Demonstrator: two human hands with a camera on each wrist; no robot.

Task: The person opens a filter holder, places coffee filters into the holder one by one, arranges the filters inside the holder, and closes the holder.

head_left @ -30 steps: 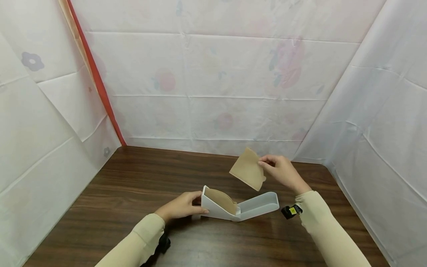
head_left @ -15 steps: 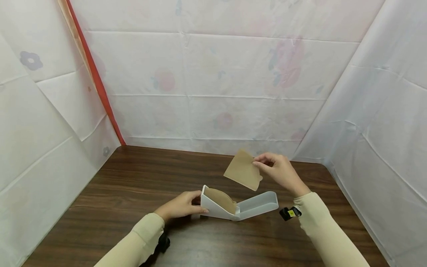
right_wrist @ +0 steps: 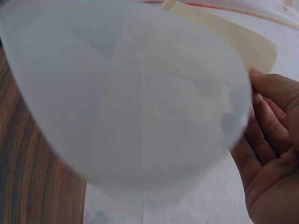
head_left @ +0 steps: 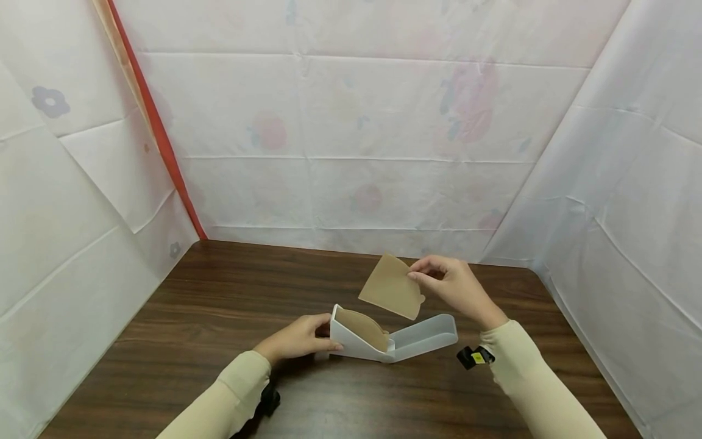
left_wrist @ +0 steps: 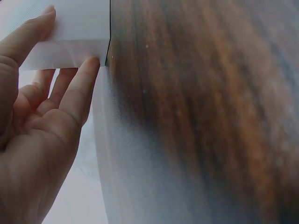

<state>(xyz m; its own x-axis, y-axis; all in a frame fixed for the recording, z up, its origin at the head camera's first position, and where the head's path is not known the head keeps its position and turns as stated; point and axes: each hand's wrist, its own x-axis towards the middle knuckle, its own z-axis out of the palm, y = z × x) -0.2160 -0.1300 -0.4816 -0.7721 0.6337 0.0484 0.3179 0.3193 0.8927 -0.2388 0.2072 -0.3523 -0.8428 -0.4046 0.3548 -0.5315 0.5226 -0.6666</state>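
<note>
My right hand pinches a brown cone coffee filter by its curved edge, above and behind the white filter box. More brown filters stand inside the box, which lies on the table with its translucent lid swung out to the right. At the box's left end my left hand holds it, thumb on the near side. In the left wrist view fingertips touch the white end of the box. The blurred lid covers much of the right wrist view, partly hiding the held filter.
The dark wood-grain table carries the box. White patterned sheets hang along the back and both sides, with a red strip at the back left corner. A black wrist camera sits by the right cuff.
My right hand has carried the coffee filter to the left and slightly down, closer to the box. My left hand and the box have stayed put.
</note>
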